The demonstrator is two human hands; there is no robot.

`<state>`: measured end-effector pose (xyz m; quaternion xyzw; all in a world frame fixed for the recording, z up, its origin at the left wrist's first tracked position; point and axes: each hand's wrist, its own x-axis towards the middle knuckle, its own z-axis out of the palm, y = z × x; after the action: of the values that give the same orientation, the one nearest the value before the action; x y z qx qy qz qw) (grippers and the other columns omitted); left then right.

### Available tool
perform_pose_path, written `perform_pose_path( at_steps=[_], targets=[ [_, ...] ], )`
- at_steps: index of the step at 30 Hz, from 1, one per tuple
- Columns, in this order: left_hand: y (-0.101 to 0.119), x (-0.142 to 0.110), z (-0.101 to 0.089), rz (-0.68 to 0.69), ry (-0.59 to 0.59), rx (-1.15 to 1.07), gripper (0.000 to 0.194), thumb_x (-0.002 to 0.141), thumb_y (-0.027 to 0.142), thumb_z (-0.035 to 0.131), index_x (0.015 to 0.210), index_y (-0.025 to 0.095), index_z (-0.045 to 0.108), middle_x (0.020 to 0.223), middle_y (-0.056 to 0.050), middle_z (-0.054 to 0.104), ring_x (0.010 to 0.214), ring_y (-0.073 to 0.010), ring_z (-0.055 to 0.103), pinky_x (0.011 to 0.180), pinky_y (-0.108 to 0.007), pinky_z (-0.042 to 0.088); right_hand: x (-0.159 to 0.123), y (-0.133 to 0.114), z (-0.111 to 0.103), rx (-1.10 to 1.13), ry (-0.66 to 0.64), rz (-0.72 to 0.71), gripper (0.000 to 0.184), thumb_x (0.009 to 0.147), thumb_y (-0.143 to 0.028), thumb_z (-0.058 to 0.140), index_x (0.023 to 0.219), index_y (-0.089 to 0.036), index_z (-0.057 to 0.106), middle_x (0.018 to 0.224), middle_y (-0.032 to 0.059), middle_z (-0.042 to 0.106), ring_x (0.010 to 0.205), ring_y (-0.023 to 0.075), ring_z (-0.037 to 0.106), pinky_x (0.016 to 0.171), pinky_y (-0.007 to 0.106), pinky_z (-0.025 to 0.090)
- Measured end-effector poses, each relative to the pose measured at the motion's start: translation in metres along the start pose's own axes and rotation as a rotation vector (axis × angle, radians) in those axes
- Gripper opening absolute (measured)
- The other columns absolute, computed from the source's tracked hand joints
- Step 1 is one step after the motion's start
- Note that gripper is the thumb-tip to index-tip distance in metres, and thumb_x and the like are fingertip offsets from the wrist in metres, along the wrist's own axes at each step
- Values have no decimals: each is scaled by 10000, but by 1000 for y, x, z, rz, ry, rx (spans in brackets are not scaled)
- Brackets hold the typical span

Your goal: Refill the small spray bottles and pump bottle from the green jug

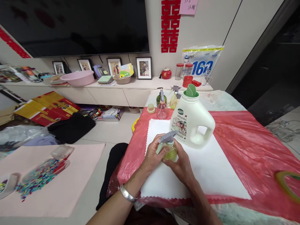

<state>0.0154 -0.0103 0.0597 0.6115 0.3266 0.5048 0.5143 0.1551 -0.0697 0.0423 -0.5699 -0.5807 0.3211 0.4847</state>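
Observation:
My left hand (pixel 153 156), with a silver bangle at its wrist, is closed on a small spray bottle (pixel 171 153) at its trigger side. The bottle is clear, with yellowish liquid and a grey-purple spray head (pixel 169 136). My right hand (pixel 181 163) wraps round the bottle's other side; the fingers partly hide its body. Just behind stands a large pale detergent jug (pixel 191 117), its green inner spout (pixel 191 90) showing and no cap on it. A pink spray bottle (pixel 162 110) and a pale cap (pixel 151 108) are to its left.
A white mat (pixel 211 175) lies over the red plastic sheet (pixel 236 131) on the table. More spray bottles (pixel 173 100) stand behind the jug. A tape roll (pixel 289 186) is at right. Colourful small pieces (pixel 41 175) lie on a pink mat (pixel 77 187) at left.

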Motion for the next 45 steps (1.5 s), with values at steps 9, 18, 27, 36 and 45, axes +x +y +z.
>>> perform_pose_path(
  at_steps=[9,18,27,36,45],
  targets=[
    [-11,-23,-12,-279,-104,-414,666,820,597,763,1362,232,633,1409,-147,640,1319,-321,583,1093,-445,447,-2,-28,-21,376,58,107,630,725,-354,864,1271,-249,568,1292,75,650,1177,275,647,972,431,588],
    [16,-35,9,-471,-322,-914,742,784,417,857,1438,209,576,1406,-155,646,1219,-298,645,959,-381,533,-11,-50,-37,530,30,87,635,709,-299,903,1267,-264,601,1322,75,635,1206,291,632,1047,453,539],
    [32,-38,12,-467,-298,-934,706,736,424,892,1362,200,652,1367,-140,678,1128,-255,674,932,-326,520,-22,-62,-44,534,32,61,708,760,-299,875,1375,-301,523,1441,80,564,1299,279,585,1072,435,540],
    [11,-41,-3,-427,-396,-393,661,872,481,743,1463,268,536,1471,-136,597,1303,-315,600,1077,-468,475,-52,-61,-60,374,262,130,769,674,-348,924,1340,-255,552,1368,115,629,1228,298,638,1014,430,565],
    [-63,26,-60,46,-252,761,454,942,414,514,1314,174,616,1408,-162,631,1326,-339,582,1127,-556,461,-16,-28,-197,-159,710,124,691,599,-401,927,1176,-235,584,1136,84,713,1021,293,693,895,457,573]
  ],
)
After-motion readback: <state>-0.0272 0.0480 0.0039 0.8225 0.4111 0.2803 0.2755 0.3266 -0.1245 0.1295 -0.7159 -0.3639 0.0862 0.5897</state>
